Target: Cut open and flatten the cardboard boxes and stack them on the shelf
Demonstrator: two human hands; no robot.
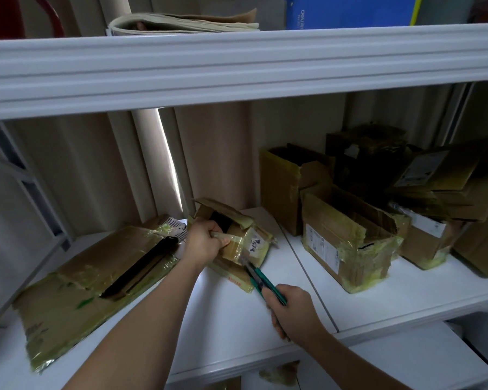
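Right now your left hand [206,243] grips the taped rim of the small cardboard box [237,243], mid-shelf on the white shelf board [237,319]; your right hand [293,311] clenches the green utility knife [261,278], blade at its tape. Expect light, crushable card and slick tape, so hold the stiff edge. Flattened cardboard [90,280] lies left of it, unopened boxes [347,243] right.

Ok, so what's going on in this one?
A person is cutting open a small taped cardboard box on a white shelf. The left hand grips the box's edge while the right hand holds a green utility knife, blade at the tape. A flattened box lies to the left; several uncut boxes wait on the right.
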